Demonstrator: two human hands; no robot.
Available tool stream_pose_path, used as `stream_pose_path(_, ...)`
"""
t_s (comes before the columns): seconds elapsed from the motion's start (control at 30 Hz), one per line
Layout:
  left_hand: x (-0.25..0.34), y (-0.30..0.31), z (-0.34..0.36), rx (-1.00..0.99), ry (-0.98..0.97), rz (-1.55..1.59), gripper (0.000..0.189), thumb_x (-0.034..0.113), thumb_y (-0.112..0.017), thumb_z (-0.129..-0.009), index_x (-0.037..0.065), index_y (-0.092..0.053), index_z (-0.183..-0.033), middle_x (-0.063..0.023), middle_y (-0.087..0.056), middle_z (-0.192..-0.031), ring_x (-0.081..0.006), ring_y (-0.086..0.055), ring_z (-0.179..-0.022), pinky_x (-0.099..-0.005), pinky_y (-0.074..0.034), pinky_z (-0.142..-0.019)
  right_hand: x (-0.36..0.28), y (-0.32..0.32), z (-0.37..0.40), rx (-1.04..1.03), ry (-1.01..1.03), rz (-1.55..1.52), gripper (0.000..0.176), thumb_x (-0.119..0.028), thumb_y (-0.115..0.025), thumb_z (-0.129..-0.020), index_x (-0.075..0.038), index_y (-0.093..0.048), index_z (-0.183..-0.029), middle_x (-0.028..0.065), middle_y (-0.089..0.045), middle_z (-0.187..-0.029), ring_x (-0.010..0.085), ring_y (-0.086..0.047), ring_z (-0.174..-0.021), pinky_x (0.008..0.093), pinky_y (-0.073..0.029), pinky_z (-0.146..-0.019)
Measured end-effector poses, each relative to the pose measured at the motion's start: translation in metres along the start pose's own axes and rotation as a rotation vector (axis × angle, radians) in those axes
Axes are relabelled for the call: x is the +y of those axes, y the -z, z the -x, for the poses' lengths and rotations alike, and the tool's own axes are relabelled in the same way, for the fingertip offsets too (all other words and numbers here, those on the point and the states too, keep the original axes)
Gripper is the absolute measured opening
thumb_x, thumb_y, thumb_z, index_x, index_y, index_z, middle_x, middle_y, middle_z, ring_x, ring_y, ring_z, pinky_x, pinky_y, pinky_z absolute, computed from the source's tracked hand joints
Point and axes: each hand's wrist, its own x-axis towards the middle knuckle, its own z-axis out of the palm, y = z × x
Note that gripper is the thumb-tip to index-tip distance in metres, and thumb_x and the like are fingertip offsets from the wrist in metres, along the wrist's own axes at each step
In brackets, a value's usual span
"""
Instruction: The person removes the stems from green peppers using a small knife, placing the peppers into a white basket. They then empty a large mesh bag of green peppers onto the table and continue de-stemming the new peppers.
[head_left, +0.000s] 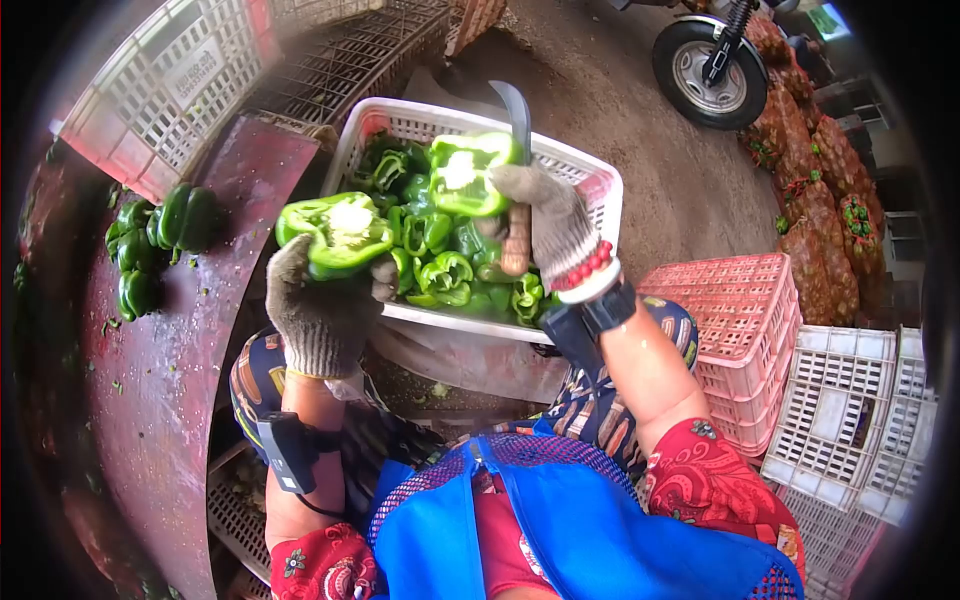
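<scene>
Above the white crate (572, 160): two gloved hands at work, seen from where I stand, each with a halved green pepper in its grasp.
Left hand (318, 310): grey knitted glove; fingers clamped on the left pepper half (340, 228), thumb at its near side; cut face and pale seed core turned upward.
Right hand (560, 210): matching glove; thumb on the edge of the right pepper half (468, 175), core also showing; the same hand holds a curved knife (520, 130), blade pointing away from the wearer, wooden handle (516, 240) across the fingers. I cannot tell how far the hidden fingers wrap round.
Crate contents: cut green peppers (435, 235), heaped loosely beneath the hands.
Red surface, left (160, 400): worn and scattered with green scraps; a small cluster of green peppers (185, 218) near its far left edge.
Wrists: black strapped device (287, 450) on the left; black strap (610, 305) and red beads (585, 268) on the right.
Clothing: blue garment (600, 525) over red patterned sleeves (715, 475).
Right side: stacked pink crates (720, 310) next to pale crates (830, 400).
Beyond: motorbike wheel (712, 75), beside filled mesh sacks (820, 240).
</scene>
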Motion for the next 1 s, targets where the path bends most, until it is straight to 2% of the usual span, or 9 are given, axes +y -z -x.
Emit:
stream_pose_path(0.07, 0.002, 0.009, 0.001, 0.038, 0.084, -0.051, 0.054, 0.037, -0.059, -0.097, 0.001, -0.056, -0.138, -0.0210, -0.068, -0.118, -0.0371, -0.068, -0.088, -0.0497, -0.056, -0.078, -0.001, -0.001, -0.010, -0.001, 0.026, 0.077, 0.037, -0.029, -0.065, -0.098, 0.004, -0.069, -0.113, 0.0097, -0.070, -0.078, 0.0127, -0.060, -0.048, 0.0237, -0.046, -0.036)
stream_pose_path(0.17, -0.007, 0.014, -0.006, 0.179, 0.119, -0.293, 0.050, 0.033, -0.059, -0.098, 0.000, -0.058, -0.135, -0.0155, -0.072, -0.108, -0.0318, -0.071, -0.088, -0.0405, -0.058, -0.074, -0.012, -0.026, -0.004, 0.074, 0.047, 0.031, 0.039, -0.031, -0.065, -0.098, 0.004, -0.068, -0.116, 0.0111, -0.070, -0.078, 0.0135, -0.057, -0.042, 0.0239, -0.043, -0.032)
stream_pose_path(0.3, -0.021, 0.002, -0.004, 0.273, 0.115, -1.632, 0.070, 0.035, -0.075, -0.087, 0.009, -0.051, -0.148, -0.0202, -0.072, -0.120, -0.0353, -0.073, -0.103, -0.0397, -0.056, -0.096, -0.015, -0.016, 0.009, -0.038, 0.055, 0.176, 0.041, -0.030, -0.067, -0.097, 0.004, -0.065, -0.120, 0.0120, -0.072, -0.088, 0.0132, -0.067, -0.065, 0.0256, -0.055, -0.052)
stream_pose_path(0.43, -0.043, 0.009, -0.003, 0.240, -0.178, -1.994, 0.071, 0.043, -0.083, -0.086, 0.009, -0.057, -0.144, -0.0232, -0.071, -0.122, -0.0390, -0.070, -0.115, -0.0418, -0.055, -0.097, 0.013, 0.018, 0.022, -0.063, -0.150, 0.094, 0.042, -0.029, -0.067, -0.096, 0.003, -0.065, -0.124, 0.0089, -0.073, -0.092, 0.0113, -0.066, -0.066, 0.0237, -0.052, -0.054)
stream_pose_path(0.53, -0.046, 0.002, -0.009, 0.037, -0.269, -1.575, 0.057, 0.032, -0.081, -0.086, 0.008, -0.063, -0.134, -0.0195, -0.072, -0.106, -0.0380, -0.072, -0.097, -0.0450, -0.058, -0.081, 0.025, 0.019, 0.029, -0.068, -0.209, 0.186, 0.040, -0.030, -0.068, -0.096, -0.001, -0.065, -0.123, 0.0059, -0.071, -0.092, 0.0105, -0.064, -0.064, 0.0233, -0.051, -0.056)
stream_pose_path(0.63, -0.054, -0.017, -0.004, -0.106, -0.415, -1.785, 0.039, 0.012, -0.079, -0.088, 0.008, -0.069, -0.126, -0.0176, -0.072, -0.107, -0.0339, -0.072, -0.093, -0.0401, -0.057, -0.080, 0.035, 0.012, 0.030, -0.093, -0.182, 0.207, 0.047, -0.026, -0.069, -0.095, 0.002, -0.058, -0.131, 0.0086, -0.068, -0.092, 0.0120, -0.057, -0.045, 0.0252, -0.051, -0.047)
stream_pose_path(0.8, -0.066, -0.004, -0.011, -0.174, -0.459, -2.087, 0.014, 0.012, -0.070, -0.088, 0.008, -0.061, -0.098, -0.0175, -0.066, -0.091, -0.0451, -0.066, -0.082, -0.0538, -0.053, -0.069, 0.036, 0.010, 0.036, -0.086, -0.224, 0.336, 0.053, -0.023, -0.072, -0.091, 0.003, -0.055, -0.133, 0.0113, -0.067, -0.091, 0.0135, -0.052, -0.035, 0.0253, -0.048, -0.039)
stream_pose_path(0.9, -0.061, 0.002, -0.012, -0.247, -0.491, -2.074, 0.015, 0.016, -0.070, -0.090, 0.008, -0.065, -0.102, -0.0186, -0.067, -0.088, -0.0403, -0.068, -0.077, -0.0501, -0.054, -0.068, 0.042, 0.009, 0.034, -0.105, -0.284, 0.188, 0.054, -0.024, -0.074, -0.089, 0.003, -0.056, -0.132, 0.0103, -0.066, -0.088, 0.0132, -0.050, -0.034, 0.0268, -0.050, -0.040)
stream_pose_path(1.0, -0.046, -0.010, -0.007, 0.020, -0.055, -1.271, 0.012, 0.011, -0.072, -0.095, 0.003, -0.073, -0.104, -0.0036, -0.067, -0.078, -0.0147, -0.063, -0.067, -0.0321, -0.049, -0.061, 0.026, 0.003, 0.031, -0.159, -0.308, 0.160, 0.052, -0.027, -0.071, -0.090, 0.003, -0.058, -0.130, 0.0082, -0.067, -0.084, 0.0121, -0.057, -0.043, 0.0256, -0.052, -0.046)
